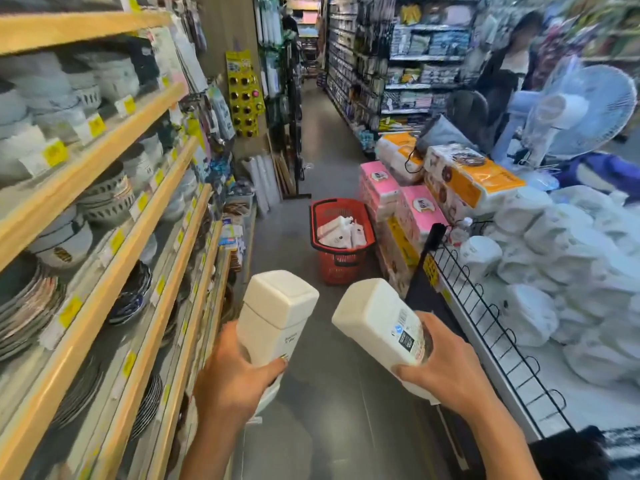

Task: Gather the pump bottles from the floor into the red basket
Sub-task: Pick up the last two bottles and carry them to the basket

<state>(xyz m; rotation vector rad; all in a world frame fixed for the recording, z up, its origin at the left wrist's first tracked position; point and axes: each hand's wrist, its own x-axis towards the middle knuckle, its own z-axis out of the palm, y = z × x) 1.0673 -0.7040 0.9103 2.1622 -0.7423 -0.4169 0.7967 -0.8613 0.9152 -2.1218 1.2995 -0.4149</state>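
Head view, shop aisle: the left hand (235, 379) grips a white pump bottle (277, 313), fingers (273, 365) curled round its lower body and clamped on it. The right hand (446, 375) grips a second white bottle (374, 317) the same way, wrapped over the label side with the thumb underneath, also clamped. Both are held above the floor (287, 244) at the near end of the aisle. Their flat bases point away from the camera; they are tilted apart and not touching. The pump ends are mostly hidden behind the hands.

The red basket (341, 268) stands on the floor further up the aisle, at its right edge, against or just beside a stack of pink tissue packs (415, 209); cannot tell which. Its black handles are down. Several white bottles (341, 232) lie heaped inside it; count unclear.

Left edge of the aisle: wooden shelves (104, 140) with stacked bowls (107, 199) and plates (27, 306), and yellow price tags along the fronts. Right edge: a black wire rack (485, 313) holding white bagged goods (554, 254). Orange-and-white packs (481, 181) lie on top of the pink ones. Beyond them are a blue fan (585, 109) in plastic wrap and a person (509, 64) in dark clothing, blurred.
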